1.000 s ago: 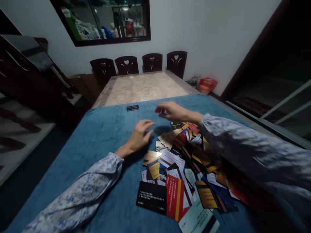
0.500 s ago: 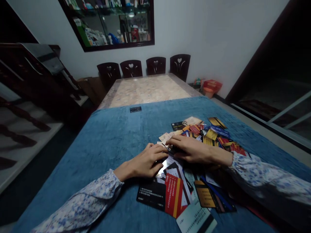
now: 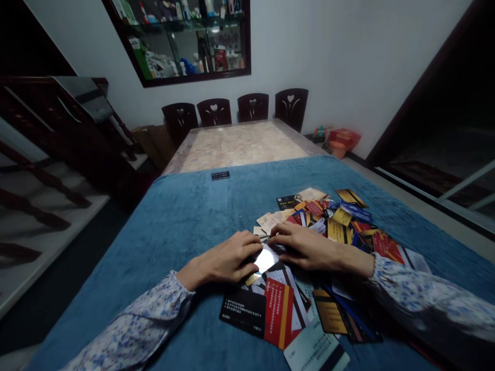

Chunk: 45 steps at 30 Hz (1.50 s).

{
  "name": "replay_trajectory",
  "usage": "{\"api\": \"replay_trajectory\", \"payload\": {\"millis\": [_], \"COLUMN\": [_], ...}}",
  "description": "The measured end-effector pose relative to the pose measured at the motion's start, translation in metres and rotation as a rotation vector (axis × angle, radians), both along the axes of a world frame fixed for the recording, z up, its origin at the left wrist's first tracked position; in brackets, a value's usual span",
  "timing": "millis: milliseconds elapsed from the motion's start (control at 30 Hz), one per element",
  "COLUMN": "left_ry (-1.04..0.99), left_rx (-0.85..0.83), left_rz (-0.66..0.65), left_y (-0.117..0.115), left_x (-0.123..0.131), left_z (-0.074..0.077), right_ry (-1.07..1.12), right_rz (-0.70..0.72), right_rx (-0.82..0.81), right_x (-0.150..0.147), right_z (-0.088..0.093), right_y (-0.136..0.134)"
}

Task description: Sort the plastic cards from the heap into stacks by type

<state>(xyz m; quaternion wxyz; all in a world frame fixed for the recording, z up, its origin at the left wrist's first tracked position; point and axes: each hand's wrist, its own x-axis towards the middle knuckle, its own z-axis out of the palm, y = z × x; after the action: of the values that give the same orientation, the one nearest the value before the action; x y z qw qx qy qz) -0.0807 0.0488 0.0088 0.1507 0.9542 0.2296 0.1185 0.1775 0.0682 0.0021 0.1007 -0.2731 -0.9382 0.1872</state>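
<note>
A loose heap of plastic cards lies between and around my hands on a blue cloth. My left hand (image 3: 232,257) rests at the heap's left side, thumb and fingers apart, its fingertips at the edge of a shiny white card (image 3: 266,259). From the right, my right hand (image 3: 305,246) reaches over the heap, fingers bent and spread, tips near the same card's far side. Some fingertips are hidden. Closer to me lie a black card (image 3: 243,310), a red card with a gold stripe (image 3: 277,312), a pale green card (image 3: 316,348) and a gold card (image 3: 328,312).
More cards, among them a yellow card (image 3: 340,231), spread to the right. A black card sits alone farther off (image 3: 220,175). The blue cloth (image 3: 174,221) covers the near part of a stone-topped table (image 3: 240,141). Dark chairs (image 3: 252,107) stand at its far end.
The view has shifted slightly. My left hand has drawn a little left, away from my right hand, and more of the shiny white card shows between them.
</note>
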Motion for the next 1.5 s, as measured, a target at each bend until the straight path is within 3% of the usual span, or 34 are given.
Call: {"api": "replay_trajectory", "payload": {"millis": [367, 667, 833, 1133, 1333, 1500], "left_ry": [-0.087, -0.104, -0.181, -0.303, -0.386, -0.472], "left_rx": [0.443, 0.48, 0.366, 0.017, -0.084, -0.146], "left_rz": [-0.056, 0.019, 0.097, 0.2, 0.293, 0.374], "left_y": [-0.002, 0.002, 0.003, 0.003, -0.002, -0.003], "left_x": [0.004, -0.001, -0.002, -0.008, -0.003, 0.0], "left_z": [-0.019, -0.012, -0.013, -0.016, -0.018, -0.021], "right_ry": [0.047, 0.188, 0.213, 0.245, 0.259, 0.381], "right_rz": [0.009, -0.016, -0.018, -0.142, -0.227, -0.212], "right_rx": [-0.144, -0.355, -0.391, -0.161, -0.123, -0.112], "right_x": [-0.001, -0.005, -0.005, -0.01, -0.011, -0.013], "right_z": [0.008, 0.025, 0.025, 0.001, -0.003, -0.004], "right_y": [-0.003, -0.005, -0.007, -0.003, -0.004, -0.004]}}
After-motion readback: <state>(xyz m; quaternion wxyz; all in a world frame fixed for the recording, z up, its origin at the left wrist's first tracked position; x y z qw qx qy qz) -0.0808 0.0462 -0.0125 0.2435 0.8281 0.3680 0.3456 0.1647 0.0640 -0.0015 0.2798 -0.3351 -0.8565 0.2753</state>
